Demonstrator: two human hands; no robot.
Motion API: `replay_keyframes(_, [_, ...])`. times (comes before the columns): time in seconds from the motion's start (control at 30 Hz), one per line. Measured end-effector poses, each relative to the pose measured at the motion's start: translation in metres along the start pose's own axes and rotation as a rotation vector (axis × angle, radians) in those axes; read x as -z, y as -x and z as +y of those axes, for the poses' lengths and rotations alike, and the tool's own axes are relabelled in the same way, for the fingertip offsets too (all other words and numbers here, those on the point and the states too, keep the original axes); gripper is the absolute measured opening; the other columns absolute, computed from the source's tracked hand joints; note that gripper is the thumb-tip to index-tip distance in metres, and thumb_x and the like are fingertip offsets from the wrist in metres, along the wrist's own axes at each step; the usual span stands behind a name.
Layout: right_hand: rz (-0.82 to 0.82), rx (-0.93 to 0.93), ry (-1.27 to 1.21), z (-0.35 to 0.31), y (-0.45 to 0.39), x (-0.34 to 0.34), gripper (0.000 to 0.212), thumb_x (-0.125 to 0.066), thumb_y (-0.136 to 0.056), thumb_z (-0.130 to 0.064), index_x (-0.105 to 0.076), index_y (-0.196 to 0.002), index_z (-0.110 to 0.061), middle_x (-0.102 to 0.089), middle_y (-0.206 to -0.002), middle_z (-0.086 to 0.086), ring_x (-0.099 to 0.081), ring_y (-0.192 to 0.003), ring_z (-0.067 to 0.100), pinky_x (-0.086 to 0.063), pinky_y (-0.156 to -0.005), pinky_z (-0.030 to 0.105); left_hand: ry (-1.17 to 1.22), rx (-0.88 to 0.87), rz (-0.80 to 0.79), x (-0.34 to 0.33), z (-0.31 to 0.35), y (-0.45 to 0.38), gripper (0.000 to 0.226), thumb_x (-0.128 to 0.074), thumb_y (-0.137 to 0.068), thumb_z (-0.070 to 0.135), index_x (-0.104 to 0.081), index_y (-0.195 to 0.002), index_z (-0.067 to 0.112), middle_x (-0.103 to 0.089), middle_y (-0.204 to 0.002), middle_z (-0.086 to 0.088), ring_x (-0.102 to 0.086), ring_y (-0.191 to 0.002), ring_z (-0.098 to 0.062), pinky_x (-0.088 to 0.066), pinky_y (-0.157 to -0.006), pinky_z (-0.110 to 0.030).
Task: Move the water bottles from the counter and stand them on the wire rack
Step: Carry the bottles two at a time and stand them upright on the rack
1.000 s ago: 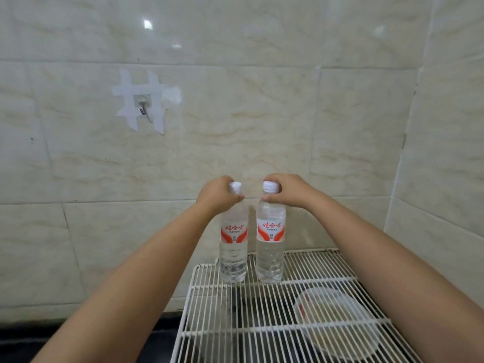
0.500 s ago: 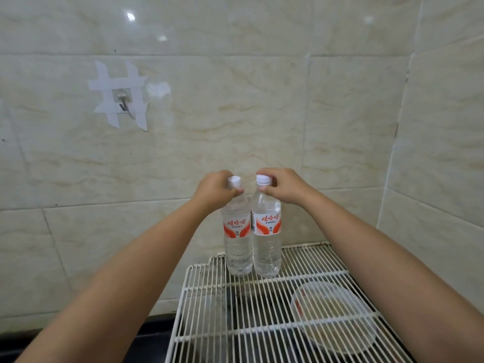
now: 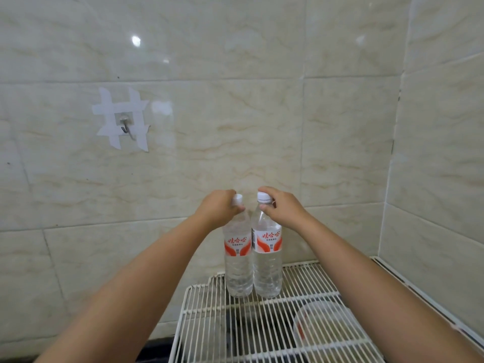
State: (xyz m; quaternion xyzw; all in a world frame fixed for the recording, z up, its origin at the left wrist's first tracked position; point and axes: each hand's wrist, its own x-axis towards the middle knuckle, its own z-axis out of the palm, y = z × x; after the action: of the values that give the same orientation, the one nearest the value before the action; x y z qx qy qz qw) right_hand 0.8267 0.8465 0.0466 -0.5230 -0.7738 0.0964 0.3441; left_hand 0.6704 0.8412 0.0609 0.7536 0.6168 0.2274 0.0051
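So there are 2 clear water bottles standing side by side at the far left corner of the white wire rack (image 3: 262,323), right up against the tiled wall (image 3: 235,100). The left bottle (image 3: 238,260) and the right bottle (image 3: 267,258) look like they're touching along their sides, both with the same red and white label and a white cap. Both bases look to be on the wires, the left one pretty much at the rack's left edge. The left bottle leans a little to the right at the top, the right one stands straighter. The left hand (image 3: 218,209) is curled around the neck of the left bottle just under the cap, gripping it. The right hand (image 3: 284,209) is pinching the neck of the right bottle, with a finger hooked over behind the cap, so it's holding on too. Nearer on the rack, over to the right, a clear plastic lid (image 3: 324,326) or shallow dish sits on the wires, can't really tell which. On the wall to the far left there's a small metal hook (image 3: 125,125) stuck on with crossed strips of white tape (image 3: 121,119).
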Motion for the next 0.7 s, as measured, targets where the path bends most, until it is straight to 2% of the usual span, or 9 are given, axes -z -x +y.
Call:
replay_keyframes(0.2, [-0.010,-0.010,0.007,0.000,0.003,0.000,0.046,-0.051,-0.092,-0.017,-0.039,-0.137,-0.017,-0.054,-0.133,0.011,-0.053,-0.115,0.028,-0.041,-0.093,0.031,-0.016,-0.003,0.001,0.002,0.002,0.002,0.032,-0.054,-0.092,0.029,-0.056,-0.104,-0.001,-0.063,-0.108,-0.018,-0.056,-0.099,-0.032,-0.033,-0.069,-0.028])
replay_keyframes(0.4, [-0.036,-0.019,0.024,-0.005,0.006,-0.001,0.049,-0.049,-0.093,-0.019,-0.034,-0.139,-0.019,-0.051,-0.136,0.010,-0.051,-0.119,0.028,-0.041,-0.095,0.032,0.057,0.037,0.053,-0.002,-0.002,0.009,0.024,-0.056,-0.090,0.029,-0.055,-0.093,0.006,-0.058,-0.089,-0.011,-0.050,-0.079,-0.025,-0.035,-0.062,-0.028])
replay_keyframes(0.43, [-0.042,-0.018,0.022,-0.006,0.007,-0.002,0.050,-0.048,-0.093,-0.019,-0.031,-0.141,-0.018,-0.049,-0.138,0.010,-0.050,-0.121,0.027,-0.041,-0.096,0.032,0.057,0.032,0.059,-0.004,-0.003,0.010,0.025,-0.056,-0.090,0.030,-0.054,-0.097,0.007,-0.061,-0.093,-0.012,-0.052,-0.082,-0.025,-0.039,-0.063,-0.028])
replay_keyframes(0.47, [-0.053,-0.017,0.016,-0.007,0.008,-0.002,0.051,-0.047,-0.094,-0.019,-0.028,-0.142,-0.018,-0.047,-0.139,0.011,-0.048,-0.123,0.027,-0.040,-0.098,0.033,0.056,0.022,0.057,-0.006,-0.004,0.011,0.031,-0.055,-0.090,0.031,-0.054,-0.109,0.007,-0.063,-0.104,-0.015,-0.056,-0.090,-0.026,-0.043,-0.070,-0.030])
replay_keyframes(0.53, [-0.086,-0.027,0.009,-0.007,0.010,-0.004,0.055,-0.045,-0.095,-0.020,-0.020,-0.145,-0.018,-0.042,-0.143,0.012,-0.044,-0.128,0.028,-0.038,-0.101,0.034,0.068,0.021,0.049,-0.009,-0.002,0.016,0.053,-0.052,-0.093,0.032,-0.036,-0.138,0.008,-0.055,-0.131,-0.016,-0.053,-0.117,-0.029,-0.044,-0.093,-0.035])
replay_keyframes(0.6, [-0.111,-0.048,0.011,-0.009,0.013,-0.005,0.061,-0.045,-0.095,-0.023,-0.013,-0.146,-0.019,-0.038,-0.145,0.014,-0.041,-0.130,0.028,-0.036,-0.104,0.036,0.073,0.014,0.068,-0.012,0.001,0.021,0.056,-0.042,-0.097,0.029,-0.021,-0.145,0.008,-0.046,-0.140,-0.015,-0.046,-0.127,-0.028,-0.039,-0.101,-0.035])
replay_keyframes(0.7, [-0.062,-0.081,0.137,-0.013,0.019,-0.006,0.060,-0.044,-0.094,-0.026,-0.014,-0.146,-0.019,-0.032,-0.147,0.013,-0.033,-0.134,0.028,-0.031,-0.109,0.040,-0.023,0.007,0.086,-0.012,0.003,0.032,0.047,-0.029,-0.101,0.018,-0.019,-0.146,0.008,-0.042,-0.142,-0.016,-0.043,-0.127,-0.030,-0.038,-0.102,-0.037])
